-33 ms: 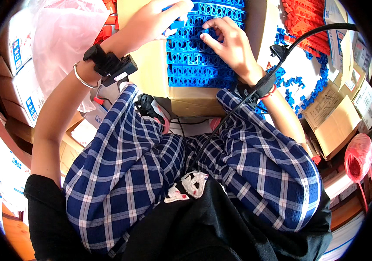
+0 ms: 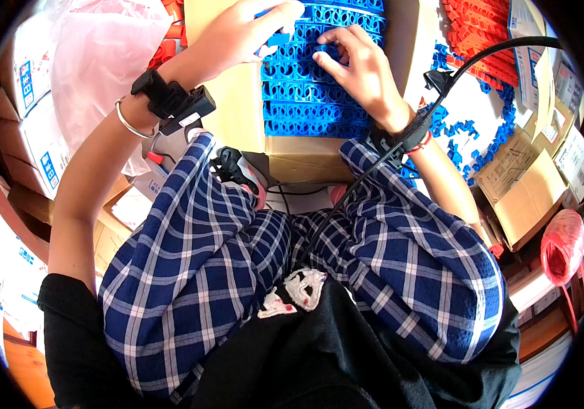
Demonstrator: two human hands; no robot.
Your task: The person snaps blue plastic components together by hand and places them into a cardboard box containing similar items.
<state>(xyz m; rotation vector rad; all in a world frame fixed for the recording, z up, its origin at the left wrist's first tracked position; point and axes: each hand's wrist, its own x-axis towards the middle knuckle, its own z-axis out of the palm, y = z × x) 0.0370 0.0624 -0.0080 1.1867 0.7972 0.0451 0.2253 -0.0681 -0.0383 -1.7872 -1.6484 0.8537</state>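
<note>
Rows of blue plastic clips [image 2: 316, 109] stand packed in an open cardboard box [image 2: 303, 144] between my knees. My left hand [image 2: 254, 31] is over the box's left side, fingers closed round a few blue plastic clips [image 2: 279, 39], partly hidden by the fingers. On the right, my right hand [image 2: 363, 68] hovers at the rows with thumb and forefinger apart. Nothing plainly shows in its grasp, though its other fingers are curled partly out of sight.
Loose blue clips [image 2: 466, 129] and stacked red-orange clips [image 2: 477, 34] lie to the right. A pink plastic bag [image 2: 104, 68] is at the left. A black cable [image 2: 483, 54] crosses my right wrist. An opened carton [image 2: 527, 194] and a pink-red twine roll [image 2: 565, 245] are at far right.
</note>
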